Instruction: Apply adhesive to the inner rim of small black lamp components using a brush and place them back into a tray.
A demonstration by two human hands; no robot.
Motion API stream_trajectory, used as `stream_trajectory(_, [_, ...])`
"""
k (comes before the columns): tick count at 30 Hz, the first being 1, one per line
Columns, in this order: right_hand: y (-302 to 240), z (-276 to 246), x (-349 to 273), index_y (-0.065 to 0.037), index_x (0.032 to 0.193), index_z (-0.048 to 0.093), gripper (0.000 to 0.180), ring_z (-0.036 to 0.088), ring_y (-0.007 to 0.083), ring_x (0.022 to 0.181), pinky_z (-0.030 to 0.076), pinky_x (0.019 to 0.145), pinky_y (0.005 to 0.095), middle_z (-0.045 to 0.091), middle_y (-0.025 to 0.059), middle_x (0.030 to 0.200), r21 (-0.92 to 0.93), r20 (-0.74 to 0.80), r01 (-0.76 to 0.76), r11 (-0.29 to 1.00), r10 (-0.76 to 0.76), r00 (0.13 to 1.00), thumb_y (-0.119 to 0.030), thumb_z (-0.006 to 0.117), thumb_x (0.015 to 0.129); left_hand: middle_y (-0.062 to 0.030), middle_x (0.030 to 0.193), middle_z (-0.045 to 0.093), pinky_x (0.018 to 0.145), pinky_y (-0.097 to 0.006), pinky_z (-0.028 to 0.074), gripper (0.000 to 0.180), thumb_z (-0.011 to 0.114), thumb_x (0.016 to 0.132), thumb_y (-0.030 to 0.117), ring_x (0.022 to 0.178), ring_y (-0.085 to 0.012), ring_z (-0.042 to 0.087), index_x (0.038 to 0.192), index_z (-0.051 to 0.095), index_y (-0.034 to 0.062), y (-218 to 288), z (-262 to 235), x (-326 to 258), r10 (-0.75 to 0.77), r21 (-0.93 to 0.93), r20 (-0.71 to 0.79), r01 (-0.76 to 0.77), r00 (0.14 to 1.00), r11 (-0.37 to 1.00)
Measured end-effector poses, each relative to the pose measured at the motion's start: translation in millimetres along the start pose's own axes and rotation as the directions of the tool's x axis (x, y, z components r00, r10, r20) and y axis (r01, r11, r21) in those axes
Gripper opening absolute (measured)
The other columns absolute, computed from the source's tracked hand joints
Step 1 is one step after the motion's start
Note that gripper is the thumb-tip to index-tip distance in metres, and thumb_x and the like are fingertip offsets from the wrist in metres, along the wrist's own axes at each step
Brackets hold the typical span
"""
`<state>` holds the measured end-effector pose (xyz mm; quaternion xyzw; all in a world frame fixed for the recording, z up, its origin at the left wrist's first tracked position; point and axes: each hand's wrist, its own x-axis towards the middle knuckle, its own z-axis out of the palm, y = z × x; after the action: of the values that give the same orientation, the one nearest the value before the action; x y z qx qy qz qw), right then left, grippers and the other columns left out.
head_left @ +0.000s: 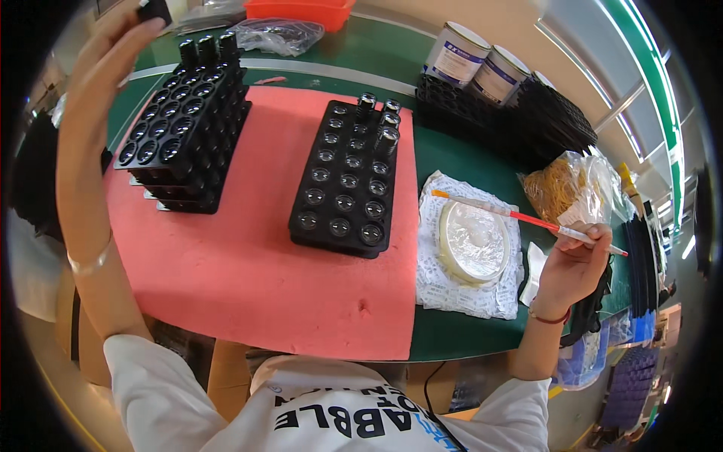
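Observation:
My right hand (pixel 576 264) grips a thin paintbrush (pixel 535 221) with a red and white handle. Its orange bristle tip points left, over a round shallow dish (pixel 474 241) with a glossy wrinkled surface. Raised at the far left, my left hand (pixel 113 56) pinches a small black part (pixel 154 10), partly cut off by the picture's rim. Beside that arm stands a stack of black trays (pixel 184 120), with three black cylinders (pixel 207 50) upright at its far end. A single black tray (pixel 343 181) holds rows of clear round lenses, and several black cylinders (pixel 387 140) stand at its far right corner.
A pink mat (pixel 263 301) covers much of the green table. White printed paper (pixel 437 294) lies under the dish. At the far right are metal cans (pixel 456 54), stacked black trays (pixel 553 120) and a bag of rubber bands (pixel 561 188). A red bin (pixel 301 9) stands behind.

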<state>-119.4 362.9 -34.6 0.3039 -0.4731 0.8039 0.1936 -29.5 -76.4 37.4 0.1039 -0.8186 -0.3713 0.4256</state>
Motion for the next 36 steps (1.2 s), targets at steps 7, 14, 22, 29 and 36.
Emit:
stream_trajectory(7, [0.1, 5.4, 1.3, -0.001, 0.081, 0.045, 0.024, 0.046, 0.0134, 0.059, 0.038, 0.056, 0.0238, 0.047, 0.0066, 0.065, -0.032, -0.04, 0.03, 0.999, -0.031, 0.999, -0.023, 0.037, 0.09, -0.0065, 0.063, 0.052, 0.057, -0.026, 0.039, 0.03, 0.064, 0.068, 0.022, 0.061, -0.0103, 0.047, 0.078, 0.055, -0.0048, -47.3, 20.4, 39.3, 0.15, 0.374, 0.353, -0.286, 0.924, 0.882])
stream_trajectory(14, [-4.4, 1.6, 1.8, -0.001, 0.082, 0.046, 0.023, 0.046, 0.0132, 0.058, 0.038, 0.056, 0.0237, 0.048, 0.0075, 0.066, -0.046, 0.001, 0.065, 0.997, -0.065, 0.998, -0.021, 0.037, 0.09, -0.0046, 0.049, 0.039, 0.047, -0.029, 0.033, 0.032, 0.065, 0.065, 0.022, 0.047, -0.011, 0.037, 0.058, 0.048, -0.0042, -54.9, 40.6, 63.2, -0.012, 0.449, 0.502, -0.249, 0.865, 0.858])
stream_trajectory(22, [-11.5, 5.0, 1.7, 0.0, 0.083, 0.047, 0.023, 0.049, 0.0134, 0.06, 0.039, 0.055, 0.0238, 0.05, 0.0078, 0.068, -0.003, -0.015, 0.098, 0.995, -0.098, 0.995, -0.021, 0.038, 0.089, -0.0053, 0.047, 0.038, 0.046, -0.03, 0.032, 0.041, 0.066, 0.063, 0.033, 0.046, -0.0123, 0.039, 0.054, 0.049, -0.0029, -34.8, 32.9, 61.3, -0.124, 0.58, 0.48, -0.208, 0.869, 0.787])
stream_trajectory(29, [-10.4, -7.8, -2.1, 0.002, 0.08, 0.048, 0.029, 0.05, 0.0155, 0.054, 0.041, 0.051, 0.0249, 0.05, 0.0099, 0.064, -0.335, 0.087, 0.35, 0.875, -0.342, 0.936, -0.024, 0.038, 0.089, -0.0118, 0.064, 0.058, 0.058, -0.031, 0.043, 0.038, 0.063, 0.066, 0.036, 0.059, -0.0232, 0.056, 0.077, 0.061, -0.0008, 55.0, 87.9, -21.2, 0.18, 0.505, 0.444, -0.412, 0.878, 0.759])
stream_trajectory(36, [-13.7, -6.2, -0.7, 0.001, 0.077, 0.048, 0.031, 0.044, 0.0119, 0.05, 0.035, 0.045, 0.0201, 0.051, 0.0097, 0.066, -0.439, 0.22, 0.471, 0.765, -0.417, 0.882, -0.028, 0.041, 0.088, -0.011, 0.072, 0.058, 0.065, -0.035, 0.043, 0.038, 0.065, 0.063, 0.038, 0.073, -0.0271, 0.055, 0.075, 0.06, 0.0016, 51.8, 163.7, -54.2, 0.217, 0.386, 0.596, -0.513, 0.773, 0.767])
